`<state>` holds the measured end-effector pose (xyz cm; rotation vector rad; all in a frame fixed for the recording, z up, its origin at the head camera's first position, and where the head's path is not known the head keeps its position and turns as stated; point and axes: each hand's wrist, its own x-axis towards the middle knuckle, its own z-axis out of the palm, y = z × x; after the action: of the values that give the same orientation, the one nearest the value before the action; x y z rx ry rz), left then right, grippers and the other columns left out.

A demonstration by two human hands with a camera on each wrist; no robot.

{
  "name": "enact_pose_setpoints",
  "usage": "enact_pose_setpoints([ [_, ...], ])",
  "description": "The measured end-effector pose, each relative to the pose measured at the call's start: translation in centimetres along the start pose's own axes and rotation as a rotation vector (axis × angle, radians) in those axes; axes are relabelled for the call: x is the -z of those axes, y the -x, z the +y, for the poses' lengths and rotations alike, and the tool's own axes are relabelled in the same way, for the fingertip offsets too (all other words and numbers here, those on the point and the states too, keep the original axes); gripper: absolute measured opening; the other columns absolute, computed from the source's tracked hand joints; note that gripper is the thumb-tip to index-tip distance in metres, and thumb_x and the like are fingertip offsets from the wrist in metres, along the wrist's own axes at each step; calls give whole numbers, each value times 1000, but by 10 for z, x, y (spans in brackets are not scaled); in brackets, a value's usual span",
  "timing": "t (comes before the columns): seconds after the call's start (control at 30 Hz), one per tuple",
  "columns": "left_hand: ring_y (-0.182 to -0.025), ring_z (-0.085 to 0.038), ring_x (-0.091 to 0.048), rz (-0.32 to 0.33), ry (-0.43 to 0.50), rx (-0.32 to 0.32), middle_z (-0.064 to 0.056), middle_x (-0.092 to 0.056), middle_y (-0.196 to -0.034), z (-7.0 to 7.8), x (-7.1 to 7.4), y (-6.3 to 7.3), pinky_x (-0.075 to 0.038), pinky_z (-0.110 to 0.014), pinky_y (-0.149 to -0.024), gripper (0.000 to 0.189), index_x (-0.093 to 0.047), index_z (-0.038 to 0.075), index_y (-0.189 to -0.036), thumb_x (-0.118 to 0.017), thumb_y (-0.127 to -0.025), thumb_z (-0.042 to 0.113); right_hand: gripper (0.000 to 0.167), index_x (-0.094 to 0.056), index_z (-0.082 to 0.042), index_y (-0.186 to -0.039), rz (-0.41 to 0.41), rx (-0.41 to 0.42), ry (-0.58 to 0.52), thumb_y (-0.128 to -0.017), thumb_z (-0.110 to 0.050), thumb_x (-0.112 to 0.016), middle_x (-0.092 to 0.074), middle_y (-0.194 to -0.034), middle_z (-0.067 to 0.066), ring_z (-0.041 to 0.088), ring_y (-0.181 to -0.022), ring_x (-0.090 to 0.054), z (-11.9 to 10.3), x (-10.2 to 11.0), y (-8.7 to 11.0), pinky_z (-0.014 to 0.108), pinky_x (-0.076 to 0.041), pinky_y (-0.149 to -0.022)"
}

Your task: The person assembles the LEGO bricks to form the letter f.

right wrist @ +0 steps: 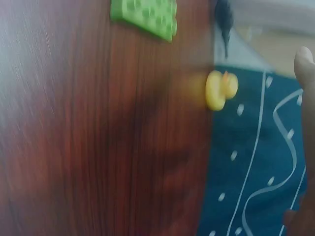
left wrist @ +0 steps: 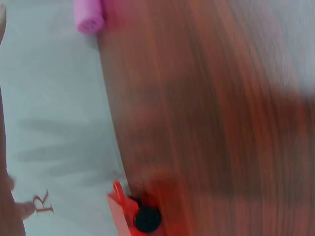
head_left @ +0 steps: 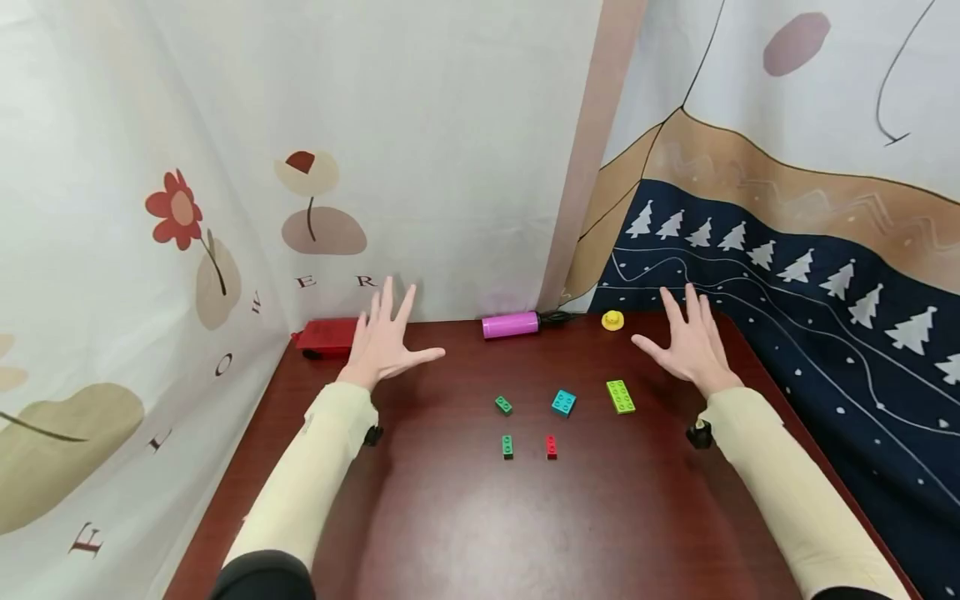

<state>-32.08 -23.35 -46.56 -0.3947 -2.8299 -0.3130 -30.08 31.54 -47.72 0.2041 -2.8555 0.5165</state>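
Both hands hover over the table with fingers spread and nothing held. The left hand [head_left: 381, 343] is nearest a red toy vehicle [head_left: 330, 337] with black wheels at the back left. Just left of the yellow rubber duck's [head_left: 612, 321] far right neighbourhood, the right hand [head_left: 692, 343] is raised near the right edge. Between the hands lie toy bricks: a lime green brick [head_left: 620, 397], a blue brick [head_left: 563, 402], a tilted green brick [head_left: 503, 405], a second green brick [head_left: 507, 447] and a red brick [head_left: 551, 447].
A purple cylinder [head_left: 511, 325] with a black end lies along the table's back edge. White printed curtain [head_left: 450, 167] stands behind and to the left. Dark blue cloth with white trees [head_left: 750, 333] hangs along the right side of the brown table [head_left: 480, 533].
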Motion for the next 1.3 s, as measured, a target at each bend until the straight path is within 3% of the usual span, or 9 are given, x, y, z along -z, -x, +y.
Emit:
enact_pose_setpoints([
  [0.1,-126,-45,-59,-12,90,-30,-11,1,-177,10,-4,9,-51,-58,-94,122,2,38,-169,-62,-78,89,101,-16,-18,-169,-22,25,-67,-94,-64,-66,2,-174,23,54,-156,-7,-13,-4,10,77,-26,-114],
  [0.17,-98,-40,-69,-21,147,-43,-10,-3,-177,18,-8,15,-53,-51,-80,119,0,38,-169,-63,-80,87,100,-19,-19,-169,-39,43,-103,-94,-63,-67,0,-175,21,51,-156,-11,-23,-8,17,78,-33,-109],
  [0.23,-95,-36,-70,-40,206,-49,-6,-8,-177,27,-14,22,-55,-51,-81,117,-3,38,-169,-64,-81,85,98,-22,-18,-168,-57,69,-139,-94,-62,-68,-5,-175,20,50,-154,-16,-33,-13,24,77,-39,-105],
  [0.37,-139,-33,-51,-67,324,-74,-5,-23,-172,42,-26,36,-50,-57,-104,111,-18,33,-169,-73,-82,76,94,-28,-16,-166,-106,140,-196,-94,-58,-71,-15,-173,20,48,-151,-24,-51,-22,36,75,-42,-104],
  [0.43,-146,-32,-42,-94,370,-98,-6,-30,-167,50,-31,44,-47,-58,-109,107,-27,31,-167,-78,-82,70,93,-31,-17,-165,-140,171,-213,-94,-58,-73,-18,-172,19,47,-150,-27,-60,-25,42,74,-41,-106],
  [0.63,-140,-27,-50,-194,452,-210,-4,-47,-154,71,-46,62,-47,-54,-110,89,-48,20,-158,-89,-84,45,83,-41,-18,-161,-212,261,-247,-95,-55,-74,-37,-166,12,38,-146,-40,-85,-36,59,67,-43,-109],
  [0.83,-123,-25,-62,-259,533,-334,-6,-61,-139,90,-63,78,-51,-46,-105,72,-61,8,-143,-91,-83,35,67,-56,-8,-149,-316,393,-299,-97,-44,-76,-62,-141,9,24,-119,-65,-102,-51,75,49,-56,-99],
  [1.07,-106,-15,-62,-344,534,-342,4,-69,-122,109,-77,89,-52,-33,-96,59,-71,17,-125,-94,-78,44,55,-63,-4,-137,-401,477,-339,-95,-36,-79,-69,-126,8,15,-99,-69,-115,-73,88,37,-59,-89],
  [1.3,-96,-10,-58,-322,494,-346,9,-69,-106,119,-85,92,-50,-29,-88,42,-74,21,-110,-94,-78,40,51,-70,-8,-129,-390,499,-294,-91,-40,-84,-69,-121,2,11,-96,-66,-125,-86,97,33,-58,-86],
])
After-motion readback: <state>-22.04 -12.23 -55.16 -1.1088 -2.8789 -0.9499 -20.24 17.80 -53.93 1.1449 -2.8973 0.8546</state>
